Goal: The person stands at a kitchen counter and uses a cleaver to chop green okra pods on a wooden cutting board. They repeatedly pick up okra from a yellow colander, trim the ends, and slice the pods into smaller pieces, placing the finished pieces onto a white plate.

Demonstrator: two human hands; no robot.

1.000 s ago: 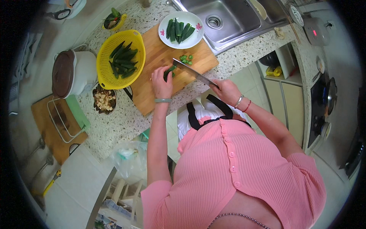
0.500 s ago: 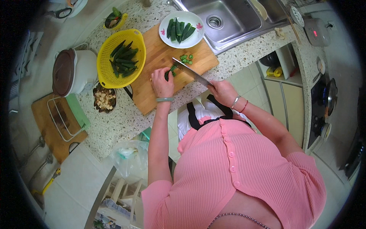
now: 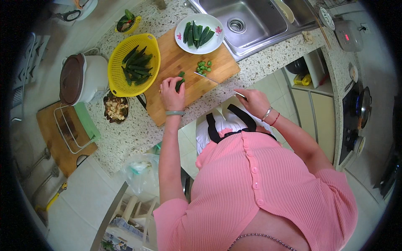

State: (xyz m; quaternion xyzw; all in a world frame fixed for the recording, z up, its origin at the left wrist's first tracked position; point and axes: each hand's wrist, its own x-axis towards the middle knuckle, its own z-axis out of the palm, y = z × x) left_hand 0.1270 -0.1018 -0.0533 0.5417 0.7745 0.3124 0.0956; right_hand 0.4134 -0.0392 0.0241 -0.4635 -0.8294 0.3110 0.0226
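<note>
- My left hand (image 3: 171, 90) curls its fingers down on a dark green okra pod (image 3: 180, 83), pinning it to the rectangular wooden cutting board (image 3: 176, 62) on the speckled stone surface (image 3: 134, 134).
- My right hand (image 3: 253, 101) is closed round the handle of a steel kitchen knife (image 3: 211, 78); its blade reaches left across the board's near right part, the tip close to the pod.
- A small heap of cut green okra rounds (image 3: 204, 67) lies on the board just beyond the blade, to the right of the pod.
- At the board's far edge stands a white round plate with red flower prints (image 3: 181, 33), carrying whole okra pods.
- Left of the board sits a yellow plastic colander (image 3: 119, 83) with more okra inside.
- Near the colander, on its near side, is a dark bowl of chopped pale food (image 3: 116, 108).
- Farther left stands a white rice cooker with a brown lid (image 3: 77, 79).
- A stainless steel sink (image 3: 255, 21) lies to the far right of the board.
</note>
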